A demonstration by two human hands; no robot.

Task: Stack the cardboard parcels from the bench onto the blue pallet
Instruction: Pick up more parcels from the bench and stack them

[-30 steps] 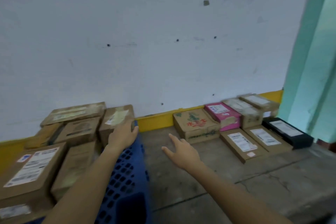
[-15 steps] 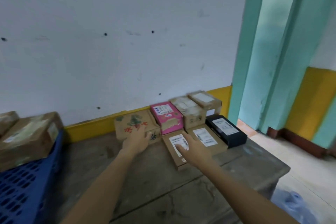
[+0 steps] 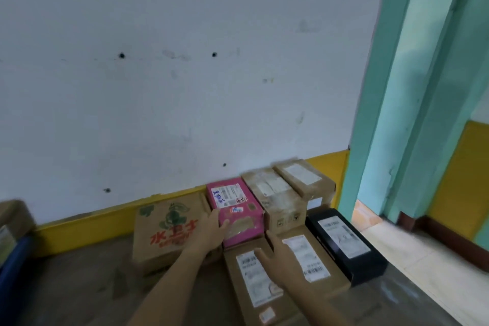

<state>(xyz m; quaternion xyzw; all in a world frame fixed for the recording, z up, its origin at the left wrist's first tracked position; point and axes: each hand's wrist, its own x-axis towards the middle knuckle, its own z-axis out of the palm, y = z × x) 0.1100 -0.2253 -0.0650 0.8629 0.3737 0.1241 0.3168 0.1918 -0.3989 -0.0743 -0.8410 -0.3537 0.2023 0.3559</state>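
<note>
Bracketing the pink parcel point(image 3: 234, 210) at the bench's point(image 3: 79, 286) back edge, left hand point(image 3: 209, 233) and right hand point(image 3: 280, 259) spread open, apparently pre-grasp.

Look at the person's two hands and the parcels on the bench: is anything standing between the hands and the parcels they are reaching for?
Nothing visible does. The left hand is already at the pink parcel, beside the printed carton. The right hand lies over the flat labelled parcels, nothing between.

Red "水卫士" on printed cardboard box point(image 3: 169, 230)
</note>
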